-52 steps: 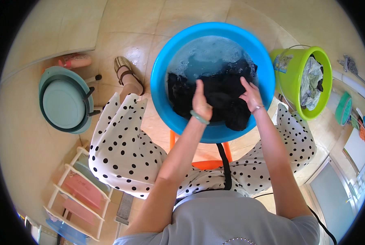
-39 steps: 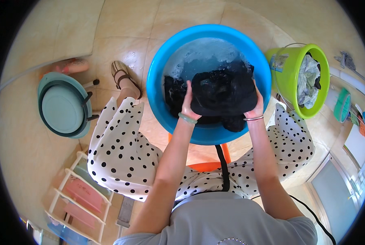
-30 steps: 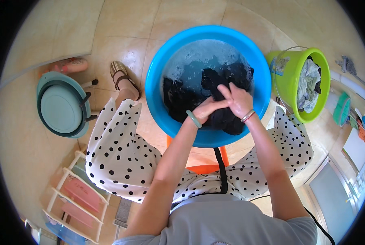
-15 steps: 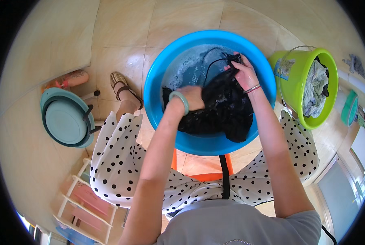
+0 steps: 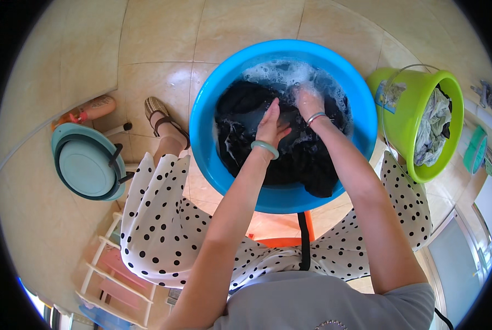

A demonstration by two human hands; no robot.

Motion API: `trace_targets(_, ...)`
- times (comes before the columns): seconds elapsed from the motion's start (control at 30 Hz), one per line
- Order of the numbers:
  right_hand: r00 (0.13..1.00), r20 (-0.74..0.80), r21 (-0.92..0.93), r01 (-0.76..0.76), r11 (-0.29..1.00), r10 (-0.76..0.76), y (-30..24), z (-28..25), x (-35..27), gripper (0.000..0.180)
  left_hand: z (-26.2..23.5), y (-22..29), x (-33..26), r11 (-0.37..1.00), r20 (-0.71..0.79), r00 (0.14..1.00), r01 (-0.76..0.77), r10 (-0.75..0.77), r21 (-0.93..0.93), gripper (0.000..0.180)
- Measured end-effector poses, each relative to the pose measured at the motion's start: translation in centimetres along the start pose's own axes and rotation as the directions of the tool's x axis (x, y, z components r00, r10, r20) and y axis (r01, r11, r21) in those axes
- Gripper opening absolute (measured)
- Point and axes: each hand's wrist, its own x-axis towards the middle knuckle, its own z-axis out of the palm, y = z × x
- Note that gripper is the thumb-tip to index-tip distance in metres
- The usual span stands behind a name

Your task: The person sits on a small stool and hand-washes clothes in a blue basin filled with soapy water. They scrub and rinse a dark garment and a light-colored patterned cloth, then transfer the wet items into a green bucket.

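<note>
Black clothes (image 5: 312, 170) lie bunched and soaked in a round blue basin (image 5: 283, 205) between the person's knees, spread across most of the water, with one bundle lying close to the near wall. White foam (image 5: 281, 70) gathers along the far side of the water. The left hand (image 5: 271, 126) is over the middle of the clothes, its thumb pointing up and its fingers loosely spread, gripping nothing that shows (whether the fingers touch the fabric is hard to say). A pale green bangle (image 5: 265, 146) circles that wrist. The right hand (image 5: 310, 103) reaches farther in, fingers down in the suds at the far edge of the clothes; foam hides the fingertips, so whether it grips any cloth cannot be told. A silvery bracelet (image 5: 314, 116) sits on its wrist. Beside the basin, to the right, a lime green bucket (image 5: 408, 124) leans in view, holding pale crumpled cloth (image 5: 430, 132). Well apart on the left are a grey-green basin (image 5: 87, 166), a pinkish bottle (image 5: 100, 107) just beyond it, and a white rack (image 5: 116, 273) nearer the person.
</note>
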Motion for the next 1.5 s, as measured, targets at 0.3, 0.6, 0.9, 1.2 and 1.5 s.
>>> trace_targets(0.3, 0.940, -0.228, 0.395, 0.329, 0.858, -0.255, -13.2, -9.5, -13.4, 0.019, 0.4, 1.6, -1.7, 0.992, 0.221, 0.972, -0.058, 0.080, -0.108, 0.031)
trace_targets(0.6, 0.982, -0.169, 0.167, -0.061, 0.984, 0.089, -5.9, -2.7, -3.8, 0.040, 0.7, -3.1, -1.5, 0.976, -0.172, 0.985, -0.035, -0.002, -0.216, 0.023)
trace_targets(0.9, 0.943, -0.282, 0.377, 0.278, 0.883, -0.176, -12.0, -4.2, -9.0, 0.028, -3.8, -4.0, 2.3, 0.905, 0.137, 0.987, -0.021, 0.087, -0.425, 0.029)
trace_targets(1.2, 0.978, -0.190, 0.337, 0.144, 0.930, -0.082, -11.4, -4.0, -8.4, 0.033, -1.7, -3.0, 0.5, 0.874, -0.016, 0.999, -0.040, 0.037, -0.484, 0.031)
trace_targets(1.5, 0.981, -0.161, 0.232, -0.070, 0.970, 0.109, -7.4, -1.5, -4.3, 0.041, 1.2, -1.5, -2.8, 0.962, -0.221, 0.967, 0.067, -0.128, -0.264, 0.022)
